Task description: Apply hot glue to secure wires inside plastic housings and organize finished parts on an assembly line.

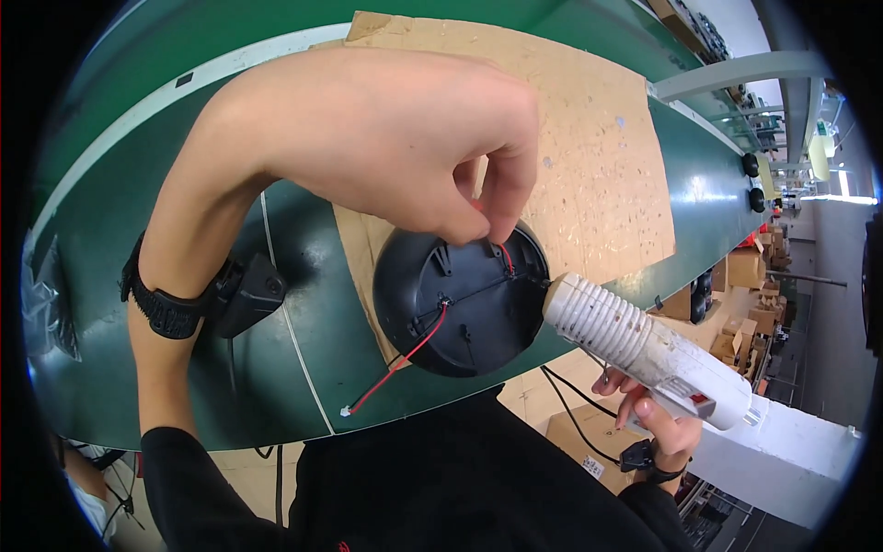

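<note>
A round black plastic housing (469, 336) lies with its hollow inside facing up, on the near edge of the cardboard sheet (598, 175). Over its far rim, my left hand (405, 138) has thumb and forefinger pinched on a short red wire (507, 258) inside the housing. Another red wire (405, 362) comes out near the housing's middle and ends in a small white plug (346, 411) at the lower left. My right hand (653, 409) grips a white hot glue gun (648, 350) with a ribbed barrel. Its tip is at the housing's right rim; whether they touch is unclear.
The green bench top (303, 340) curves along its near edge, close to my body. A clear plastic bag (51, 304) sits at the far left. A white metal frame (745, 74) rises at the upper right. Cardboard boxes (736, 340) stand on the floor to the right.
</note>
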Available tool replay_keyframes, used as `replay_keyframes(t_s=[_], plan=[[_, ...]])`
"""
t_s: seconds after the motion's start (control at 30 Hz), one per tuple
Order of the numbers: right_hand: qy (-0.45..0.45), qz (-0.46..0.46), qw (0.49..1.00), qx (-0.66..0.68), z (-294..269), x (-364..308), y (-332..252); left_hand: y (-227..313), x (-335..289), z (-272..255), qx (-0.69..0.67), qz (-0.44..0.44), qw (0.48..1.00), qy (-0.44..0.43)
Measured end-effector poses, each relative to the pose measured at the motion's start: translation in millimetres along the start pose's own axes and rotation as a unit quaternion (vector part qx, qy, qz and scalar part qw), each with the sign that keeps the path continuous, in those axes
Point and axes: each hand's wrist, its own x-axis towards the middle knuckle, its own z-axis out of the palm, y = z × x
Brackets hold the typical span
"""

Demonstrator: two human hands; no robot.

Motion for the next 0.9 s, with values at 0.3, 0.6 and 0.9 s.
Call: replay_keyframes(t_s=[0.3,0.6,0.9], plan=[[0.031,-0.06,0.997,0.032,0,-2,14,2,-2,-2,-0.006,-0.012,1.0,-0.006],[0.026,-0.043,0.999,0.018,5,2,-2,4,-3,-3,0.007,-0.011,1.0,0.001],[0.022,-0.028,0.999,-0.007,3,7,-1,3,-2,-2,0.018,-0.013,1.0,0.006]])
